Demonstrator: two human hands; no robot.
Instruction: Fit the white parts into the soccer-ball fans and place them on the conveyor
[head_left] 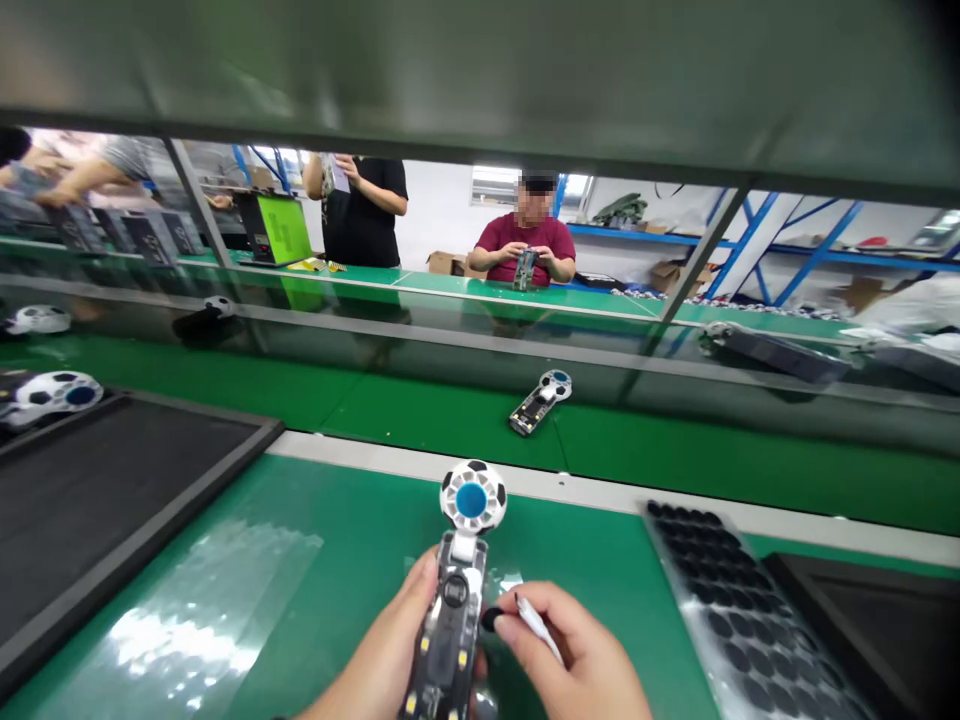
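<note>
My left hand (386, 645) is closed around a handheld device with a clear-and-black body (444, 640). Its round head (472, 498) has a black-and-white football pattern and a blue centre, and points away from me. A round dark recess shows on the body just below the head. At the device's right side, my right hand (589, 660) pinches a small black round pad (492, 619) between thumb and finger. A white pen-like tool (540, 630) is also held in that hand. To the right lies a sheet of black round pads (724, 595).
A similar football-head device (540, 402) lies on the green conveyor belt (420, 400) ahead. Black-framed trays lie at left (150, 470) and right (885, 620). Clear plastic film (217, 590) covers part of the green bench. Overhead runs a grey shelf (480, 80). Several people work across the line.
</note>
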